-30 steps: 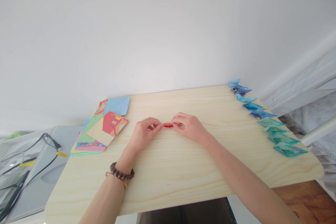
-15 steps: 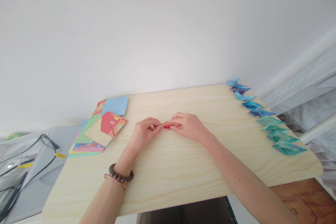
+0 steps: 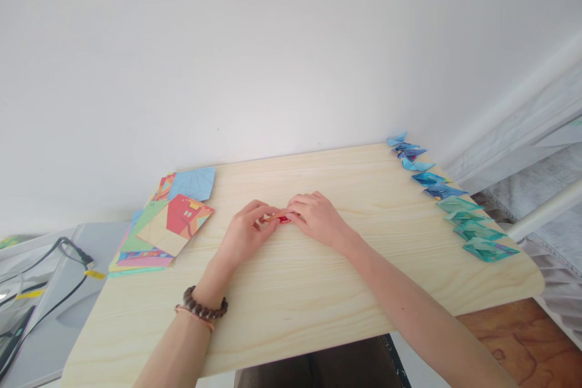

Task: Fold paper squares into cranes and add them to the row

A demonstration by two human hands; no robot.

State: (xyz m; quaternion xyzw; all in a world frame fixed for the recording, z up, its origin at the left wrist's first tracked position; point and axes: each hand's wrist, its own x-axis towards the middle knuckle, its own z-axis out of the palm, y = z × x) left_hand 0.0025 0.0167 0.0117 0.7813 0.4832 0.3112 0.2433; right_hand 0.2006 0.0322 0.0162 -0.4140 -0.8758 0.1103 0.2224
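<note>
A small red folded paper piece (image 3: 280, 217) lies between my two hands at the middle of the light wooden table (image 3: 318, 291). My left hand (image 3: 248, 231) pinches its left end with fingers closed; a bead bracelet (image 3: 202, 309) sits on that wrist. My right hand (image 3: 318, 218) covers and grips the right end, fingers pressed together. Most of the paper is hidden under my fingers.
A stack of coloured patterned paper sheets (image 3: 166, 224) lies at the table's left. A row of several folded blue and teal paper shapes (image 3: 450, 200) runs along the right edge. A grey surface with black cables (image 3: 54, 273) is left of the table; a white wall stands behind.
My hands have closed in on each other, so less of the red paper shows. The view has shifted slightly to the right.
</note>
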